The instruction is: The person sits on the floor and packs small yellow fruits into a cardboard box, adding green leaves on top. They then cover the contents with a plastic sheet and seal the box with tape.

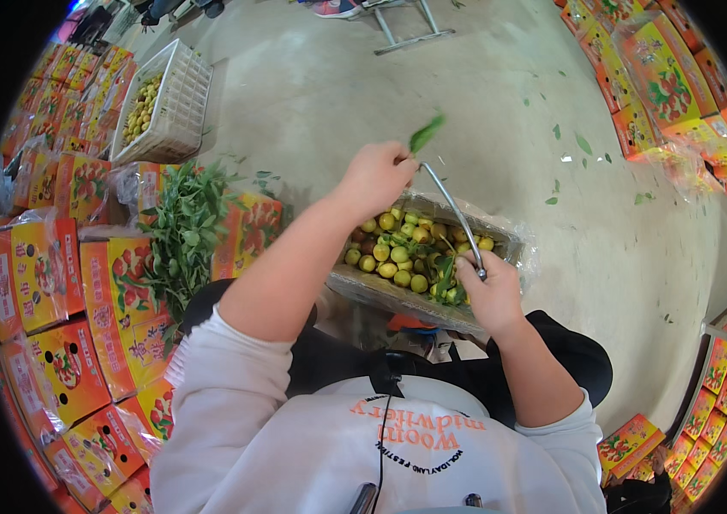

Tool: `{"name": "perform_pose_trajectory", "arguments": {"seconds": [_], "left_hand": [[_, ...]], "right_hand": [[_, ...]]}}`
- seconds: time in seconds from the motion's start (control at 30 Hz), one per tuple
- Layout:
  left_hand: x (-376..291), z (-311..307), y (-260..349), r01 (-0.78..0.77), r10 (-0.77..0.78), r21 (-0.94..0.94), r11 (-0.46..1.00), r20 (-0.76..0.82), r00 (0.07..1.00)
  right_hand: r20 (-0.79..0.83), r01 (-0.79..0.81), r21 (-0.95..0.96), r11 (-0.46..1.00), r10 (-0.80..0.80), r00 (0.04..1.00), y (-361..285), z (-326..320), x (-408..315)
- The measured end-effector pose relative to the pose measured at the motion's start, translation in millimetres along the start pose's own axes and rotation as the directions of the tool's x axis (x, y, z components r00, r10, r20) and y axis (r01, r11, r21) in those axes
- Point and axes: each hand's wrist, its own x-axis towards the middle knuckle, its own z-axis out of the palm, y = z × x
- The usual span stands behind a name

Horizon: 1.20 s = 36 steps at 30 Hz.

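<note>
My left hand (pixel 379 177) is raised over the far edge of an open cardboard box (pixel 373 286) lined with clear plastic. Its fingers pinch a green leaf (pixel 427 133). Yellow-green fruits, apparently fresh jujubes (pixel 398 254), fill the box, some with brown patches. Over the box's right part, my right hand (pixel 494 292) has its fingers closed at a leafy sprig (pixel 445 273) among the fruits. A bent metal rod (pixel 456 205) runs from beside my left fingers down to my right hand; whether that hand also grips it, I cannot tell.
Leafy cut branches (pixel 186 238) lie on printed cartons (pixel 125 308) stacked at left. A white plastic crate (pixel 186 103) of similar fruit stands behind. More cartons (pixel 665 83) are piled at right. Loose leaves (pixel 584 143) dot the floor. A metal stool frame (pixel 411 45) and a person's shoe (pixel 337 8) are ahead.
</note>
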Motion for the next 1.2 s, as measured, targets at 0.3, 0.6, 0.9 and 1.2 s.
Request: {"name": "perform_pose_trajectory", "arguments": {"seconds": [0.3,0.6,0.9,1.2], "left_hand": [[47,-32,-102,0.178,-0.164,0.089,0.98,-0.14,0.976],[-11,16,-220,0.722,-0.626,-0.57,0.392,0.41,0.663],[-44,-71,-127,0.41,-0.498,-0.499,0.764,-0.05,0.866],[-168,-121,-64,0.057,-0.448,-0.781,0.622,-0.295,0.844]], "right_hand": [[-0.261,-0.213,-0.009,0.977,0.204,0.944,43,-42,41],[-0.042,-0.659,0.657,0.365,0.891,0.452,188,-64,5],[0.148,-0.682,0.634,0.364,0.808,0.57,56,-73,-32],[-0.353,-0.085,0.57,0.817,0.338,0.872,-21,-142,-56]]}}
